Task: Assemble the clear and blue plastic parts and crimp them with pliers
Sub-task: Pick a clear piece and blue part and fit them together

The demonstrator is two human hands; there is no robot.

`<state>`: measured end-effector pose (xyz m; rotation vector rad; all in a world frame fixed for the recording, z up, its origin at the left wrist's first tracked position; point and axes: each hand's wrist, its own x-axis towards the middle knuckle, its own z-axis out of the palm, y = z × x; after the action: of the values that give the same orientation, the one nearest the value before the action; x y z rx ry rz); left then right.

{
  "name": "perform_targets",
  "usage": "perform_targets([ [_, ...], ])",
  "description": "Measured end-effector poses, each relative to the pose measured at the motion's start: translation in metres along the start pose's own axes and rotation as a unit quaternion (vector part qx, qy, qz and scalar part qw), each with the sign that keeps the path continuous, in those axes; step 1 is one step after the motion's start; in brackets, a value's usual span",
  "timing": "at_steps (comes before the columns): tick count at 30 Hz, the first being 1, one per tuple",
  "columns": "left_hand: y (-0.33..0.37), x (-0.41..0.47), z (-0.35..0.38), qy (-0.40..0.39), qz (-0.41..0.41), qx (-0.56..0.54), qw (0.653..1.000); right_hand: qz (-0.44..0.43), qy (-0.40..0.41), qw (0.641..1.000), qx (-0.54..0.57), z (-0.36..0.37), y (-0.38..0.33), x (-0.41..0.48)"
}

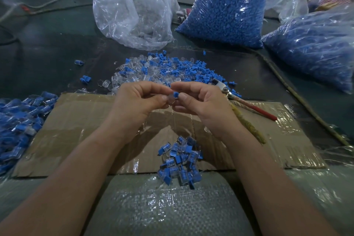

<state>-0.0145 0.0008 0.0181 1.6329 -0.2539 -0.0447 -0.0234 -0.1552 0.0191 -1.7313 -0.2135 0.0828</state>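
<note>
A small assembly workshop: bulk bags of blue parts (228,5), loose part heaps (168,69), taped cardboard work mat (86,120).

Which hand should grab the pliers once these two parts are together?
Right, most likely. The pliers lie just beside the right hand, which pinches the blue part; the left hand pinches the clear part and would have to cross over.

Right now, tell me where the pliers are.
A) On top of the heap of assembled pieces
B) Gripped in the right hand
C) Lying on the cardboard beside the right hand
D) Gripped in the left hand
C: the pliers lie unheld on the cardboard, just right of the right hand, which with the left hand pinches a blue part and a clear part.
</note>
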Motion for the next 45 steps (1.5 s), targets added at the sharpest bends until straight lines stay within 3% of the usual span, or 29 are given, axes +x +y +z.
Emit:
perform_targets([
  [7, -0.0047, 0.003, -0.0017, -0.013, -0.02, -0.041, 0.999, -0.003, -0.021, 0.999, 0.031, -0.0037, -0.0005, -0.0009],
  [14, -0.0061, 0.0066, -0.0029, -0.026, -0.063, -0.156, 0.985, 0.001, 0.02, 0.998, 0.056, -0.0016, 0.0014, 0.001],
  [25, -0.0093, 0.0042, -0.0007, 0.016, -0.053, -0.09, 0.994, 0.001, 0.041, 0.998, 0.041, 0.0016, 0.0002, -0.0003],
  [38, -0.008, 0.0032, 0.001, -0.004, -0.043, -0.062, 0.997, -0.007, 0.034, 0.998, 0.047, 0.0035, 0.0009, -0.0027],
  [45, -0.0089, 0.0057, -0.0035, -0.005, -0.062, -0.089, 0.994, -0.076, 0.017, 0.997, -0.03, 0.0045, 0.001, -0.0037],
])
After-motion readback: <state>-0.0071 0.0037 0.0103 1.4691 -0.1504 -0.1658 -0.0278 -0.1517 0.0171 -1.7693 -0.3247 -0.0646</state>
